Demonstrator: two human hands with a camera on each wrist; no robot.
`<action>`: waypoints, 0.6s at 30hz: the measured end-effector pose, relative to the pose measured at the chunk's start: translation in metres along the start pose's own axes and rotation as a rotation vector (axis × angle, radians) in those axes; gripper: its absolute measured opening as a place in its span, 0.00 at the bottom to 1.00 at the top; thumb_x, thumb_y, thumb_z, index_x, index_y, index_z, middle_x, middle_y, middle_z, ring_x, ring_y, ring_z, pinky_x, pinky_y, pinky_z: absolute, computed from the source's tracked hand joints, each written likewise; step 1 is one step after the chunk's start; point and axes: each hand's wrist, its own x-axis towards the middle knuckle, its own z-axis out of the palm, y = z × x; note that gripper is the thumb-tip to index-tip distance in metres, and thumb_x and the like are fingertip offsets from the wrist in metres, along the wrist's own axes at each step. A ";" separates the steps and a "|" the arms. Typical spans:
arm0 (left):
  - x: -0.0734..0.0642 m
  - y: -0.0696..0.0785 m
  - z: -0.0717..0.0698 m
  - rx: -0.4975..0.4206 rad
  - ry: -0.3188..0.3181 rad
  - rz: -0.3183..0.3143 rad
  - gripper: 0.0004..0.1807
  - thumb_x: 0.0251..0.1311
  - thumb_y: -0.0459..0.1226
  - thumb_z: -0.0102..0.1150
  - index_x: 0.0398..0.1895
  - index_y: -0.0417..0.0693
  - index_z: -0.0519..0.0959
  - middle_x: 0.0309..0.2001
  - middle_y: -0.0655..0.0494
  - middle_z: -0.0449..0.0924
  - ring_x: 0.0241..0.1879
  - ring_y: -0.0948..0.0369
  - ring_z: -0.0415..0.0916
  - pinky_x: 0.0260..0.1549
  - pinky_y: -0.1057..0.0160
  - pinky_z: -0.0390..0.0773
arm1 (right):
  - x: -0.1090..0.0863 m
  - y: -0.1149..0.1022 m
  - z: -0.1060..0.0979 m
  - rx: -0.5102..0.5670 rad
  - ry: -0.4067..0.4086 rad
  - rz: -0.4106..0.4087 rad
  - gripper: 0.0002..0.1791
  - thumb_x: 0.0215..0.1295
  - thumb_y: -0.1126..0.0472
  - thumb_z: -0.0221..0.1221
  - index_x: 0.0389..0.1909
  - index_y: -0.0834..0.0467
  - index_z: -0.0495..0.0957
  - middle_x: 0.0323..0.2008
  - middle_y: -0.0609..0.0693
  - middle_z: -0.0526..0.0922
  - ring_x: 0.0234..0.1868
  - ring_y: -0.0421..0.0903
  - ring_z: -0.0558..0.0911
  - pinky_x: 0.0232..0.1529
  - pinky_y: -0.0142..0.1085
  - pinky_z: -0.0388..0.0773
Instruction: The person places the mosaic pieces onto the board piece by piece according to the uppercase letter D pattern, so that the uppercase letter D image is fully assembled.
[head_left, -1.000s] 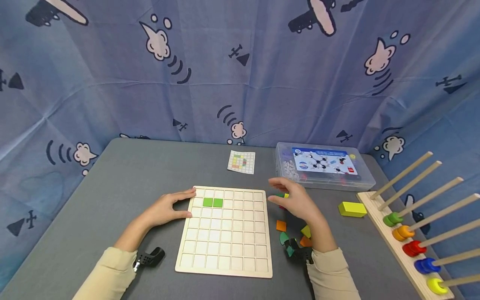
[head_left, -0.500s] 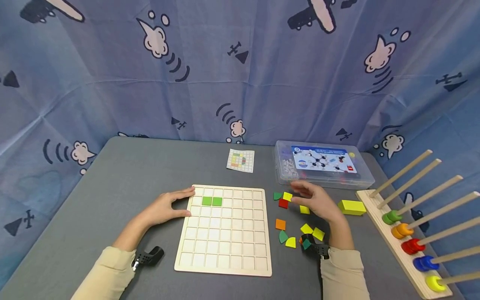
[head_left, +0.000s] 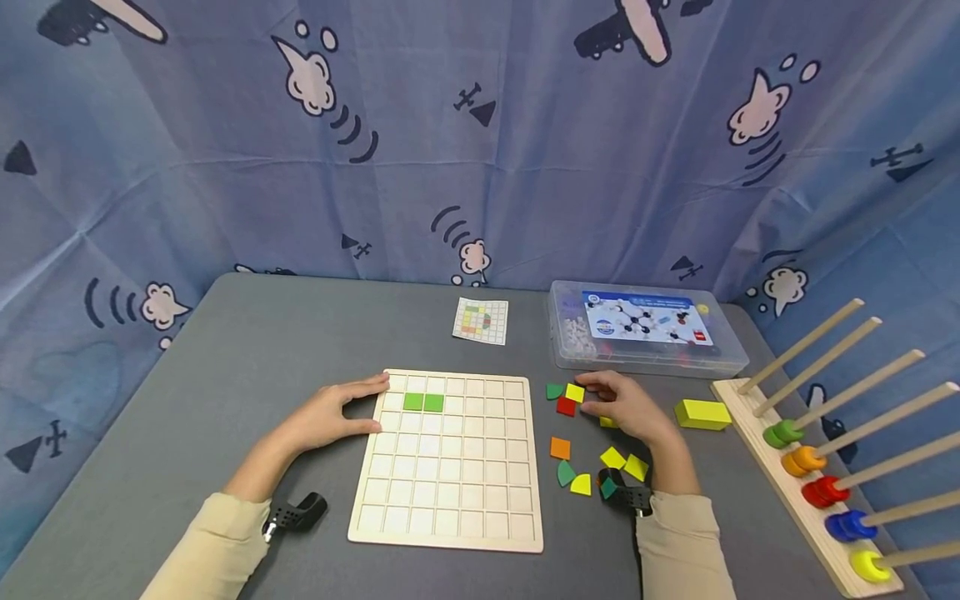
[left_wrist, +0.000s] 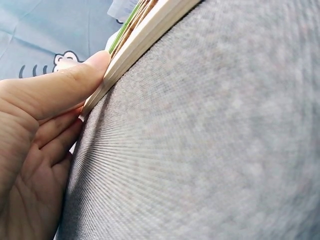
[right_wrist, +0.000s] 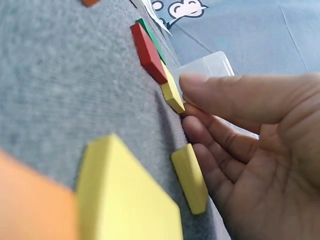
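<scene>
A wooden grid board (head_left: 450, 500) lies on the grey table with two green square tiles (head_left: 423, 402) set in its upper left cells. At the board's left edge, my left hand (head_left: 330, 417) rests its thumb and fingertips against the rim, also seen in the left wrist view. My right hand (head_left: 626, 408) is over the loose tiles right of the board, thumb and forefinger spread apart. Its fingertips are right at a yellow tile (right_wrist: 172, 92), which adjoins a red tile (right_wrist: 148, 54) and a green tile (right_wrist: 150, 37). Under its lower fingers lies another yellow tile (right_wrist: 190, 180).
More loose tiles lie nearer me, including an orange square (head_left: 560, 447) and a yellow quarter-round (head_left: 581, 484). A printed pattern card (head_left: 481, 322) and a clear plastic box (head_left: 648, 358) are at the back. A yellow block (head_left: 702, 414) and a peg stand with coloured rings (head_left: 795, 492) are right.
My right hand has moved right, away from the board's edge, and then lowered slightly leftward toward the yellow tile, uncovering tiles beneath. The left hand stays at the board's edge.
</scene>
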 end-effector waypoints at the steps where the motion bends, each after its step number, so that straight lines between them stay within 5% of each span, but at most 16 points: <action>1: 0.000 0.000 0.000 0.000 0.000 0.002 0.38 0.52 0.50 0.67 0.67 0.47 0.69 0.70 0.55 0.61 0.70 0.49 0.57 0.64 0.44 0.62 | 0.000 0.000 0.000 -0.003 0.004 -0.001 0.24 0.63 0.63 0.60 0.59 0.67 0.72 0.58 0.65 0.71 0.57 0.61 0.72 0.58 0.55 0.69; 18: 0.000 -0.002 0.000 -0.004 0.011 0.019 0.38 0.52 0.51 0.67 0.66 0.48 0.69 0.70 0.55 0.62 0.70 0.50 0.58 0.63 0.45 0.63 | 0.008 0.003 0.011 -0.042 0.090 0.021 0.18 0.60 0.67 0.61 0.52 0.65 0.77 0.49 0.61 0.74 0.47 0.54 0.72 0.50 0.45 0.71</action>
